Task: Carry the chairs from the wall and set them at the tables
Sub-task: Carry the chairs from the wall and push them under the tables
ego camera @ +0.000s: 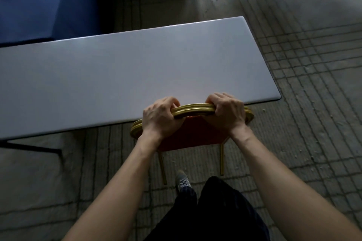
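Chair (pixel 193 109): one unit; a curved top rail of ribbed gold-coloured tube; a red padded back panel directly below the fingers; two thin gold rear legs running down from the panel toward the floor; the seat is hidden behind the back panel.
Chair position: at the near long edge of the table, toward its right-hand end; the backrest faces the person; the top rail between the fingers overlaps the table edge in view; whether the leg ends touch the floor cannot be told.
Left hand (pixel 159 116): grips the left part of the top rail from above; fingers (pixel 170 101) are curled over the far side of the rail and clamped on it; the rail's left end shows outboard of this hand.
Right hand (pixel 225 112): grips the right part of the top rail from above; fingers (pixel 213 98) are curled over the far side and clamped on it; the rail's right end shows outboard of this hand.
Span between hands: a short length of bare gold rail; the hands do not touch each other.
Table (pixel 137 68): long, pale grey, smooth top with rounded corners; it lies just beyond the fingers; a dark leg shows below its near edge, well left of the left hand.
Floor (pixel 303 123): grey paving in a small grid pattern; it extends right of the right hand and below both forearms.
Blue covered surface (pixel 39 6): beyond the table, far left of the fingers.
Person: dark trousers and one laced shoe (pixel 182 181) between the chair legs, below the hands.
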Available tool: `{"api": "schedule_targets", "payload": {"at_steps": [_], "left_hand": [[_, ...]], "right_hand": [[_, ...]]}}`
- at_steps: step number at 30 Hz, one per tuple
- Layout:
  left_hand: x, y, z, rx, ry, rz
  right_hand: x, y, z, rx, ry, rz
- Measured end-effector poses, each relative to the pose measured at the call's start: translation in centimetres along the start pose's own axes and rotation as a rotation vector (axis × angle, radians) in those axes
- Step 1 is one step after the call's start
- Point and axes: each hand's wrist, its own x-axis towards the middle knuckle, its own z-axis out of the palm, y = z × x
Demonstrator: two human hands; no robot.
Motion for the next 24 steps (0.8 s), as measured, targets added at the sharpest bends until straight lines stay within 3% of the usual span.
{"api": "schedule_targets", "payload": {"at_steps": [18, 24], "left_hand": [[-24.6, 2.6, 9.7, 0.085, -0.25, -0.036], [-27.7, 3.8, 12.4, 0.077, -0.189, -0.062]], "right_hand": [[-25.8, -0.6, -0.9, 0.037, -0.297, -0.076], [-29.1, 0.6, -1.1, 0.015, -0.382, -0.017]]}}
